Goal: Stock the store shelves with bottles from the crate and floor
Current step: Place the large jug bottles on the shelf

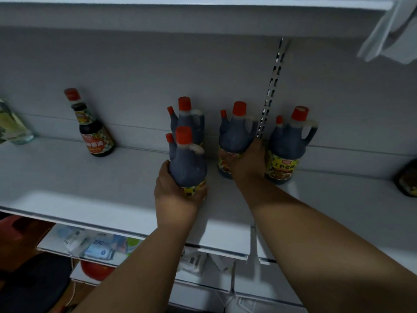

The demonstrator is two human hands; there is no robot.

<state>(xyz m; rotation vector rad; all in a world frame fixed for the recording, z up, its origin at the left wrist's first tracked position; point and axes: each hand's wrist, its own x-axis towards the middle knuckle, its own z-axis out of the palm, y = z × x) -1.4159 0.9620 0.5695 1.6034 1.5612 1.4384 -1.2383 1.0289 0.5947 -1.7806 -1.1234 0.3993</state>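
Left hand (pixel 178 195): gripped the front jug (pixel 187 163) low on its body, over the yellow label; thumb on the jug's left side, fingers curled round the right, only their tips showing past the label.
Front jug: dark sauce, red cap, small red side spout; held upright toward the front of the white shelf (pixel 67 188), directly before the rear jug (pixel 189 119). Whether its base touched the shelf could not be told, the hand covering it.
Right hand (pixel 247 162): clamped on the middle jug (pixel 235 135) from the right and front, fingers wrapped across the label, one fingertip up at the jug's right shoulder.
Middle jug: upright near the back panel, base on or just above the shelf; the hand hid which.
Right jug (pixel 286 145): stood free just beside the right hand, handle turned toward the slotted upright (pixel 270 86).
Rear jug: upright against the back panel, half hidden by the front jug.
Slim bottle (pixel 94 129): dark, red-capped, well apart to the left at the back of the shelf.
Clear bottle (pixel 13 125): at the far left edge, blurred.
Dark container (pixel 407 179): at the far right edge, cut off by the frame.
Lower shelf (pixel 94 245): blurred packets below.
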